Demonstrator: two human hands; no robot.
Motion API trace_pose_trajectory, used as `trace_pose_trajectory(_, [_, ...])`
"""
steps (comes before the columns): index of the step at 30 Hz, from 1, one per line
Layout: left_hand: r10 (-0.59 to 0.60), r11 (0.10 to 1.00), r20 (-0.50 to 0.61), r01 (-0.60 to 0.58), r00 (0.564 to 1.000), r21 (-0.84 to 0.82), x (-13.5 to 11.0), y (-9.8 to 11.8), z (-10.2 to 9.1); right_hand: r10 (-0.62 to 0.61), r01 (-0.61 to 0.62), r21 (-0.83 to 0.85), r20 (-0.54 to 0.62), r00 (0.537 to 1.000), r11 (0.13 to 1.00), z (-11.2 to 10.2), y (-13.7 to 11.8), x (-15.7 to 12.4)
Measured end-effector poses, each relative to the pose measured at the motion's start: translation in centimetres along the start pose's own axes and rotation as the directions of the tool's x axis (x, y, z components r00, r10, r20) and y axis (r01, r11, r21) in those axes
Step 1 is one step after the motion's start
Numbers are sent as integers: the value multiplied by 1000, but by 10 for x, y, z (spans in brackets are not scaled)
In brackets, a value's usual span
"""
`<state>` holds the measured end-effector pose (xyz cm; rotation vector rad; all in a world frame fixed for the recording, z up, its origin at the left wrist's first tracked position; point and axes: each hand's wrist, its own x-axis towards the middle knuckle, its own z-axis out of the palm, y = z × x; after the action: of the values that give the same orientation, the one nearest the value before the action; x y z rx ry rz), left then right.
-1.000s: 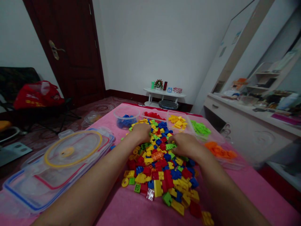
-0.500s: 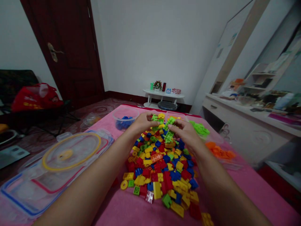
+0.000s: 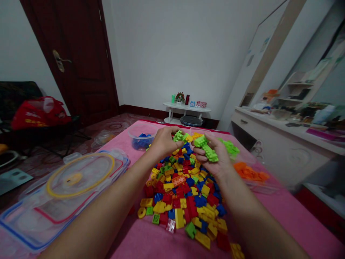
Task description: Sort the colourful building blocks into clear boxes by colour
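Note:
Over the far end of a mixed heap of toy building blocks (image 3: 185, 190), my left hand (image 3: 165, 141) pinches light green building blocks (image 3: 178, 136). My right hand (image 3: 215, 153) is turned partly palm up, its fingers curled around several green building blocks (image 3: 207, 148) that lie across it. The two hands are a short way apart. Yellow blocks (image 3: 198, 135) show between and behind them. The heap holds red, yellow, blue and green pieces on a pink cloth (image 3: 129, 237).
A round clear tub (image 3: 132, 135) with blue blocks stands left of the heap. On the right are green blocks (image 3: 230, 146) and a clear container of orange blocks (image 3: 250, 172). Stacked clear lids (image 3: 81, 180) lie at left. A white dresser (image 3: 258, 126) stands beyond the right edge.
My right hand has moved right and turned its palm upward, with the green blocks now lying across it. My left hand stays almost in place with its green blocks.

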<state>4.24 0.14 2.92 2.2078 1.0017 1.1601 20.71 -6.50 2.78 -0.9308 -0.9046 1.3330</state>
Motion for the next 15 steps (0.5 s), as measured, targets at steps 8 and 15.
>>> trace_pose_trajectory(8, [61, 986, -4, -60, 998, 153, -5, 15, -5, -657, 284, -916, 31, 753, 283, 10, 15, -1])
trace_pose_trajectory(15, [62, 957, 57, -76, 996, 281, -5, 13, -1, -644, 266, -957, 130, 754, 119, 14, 14, -5])
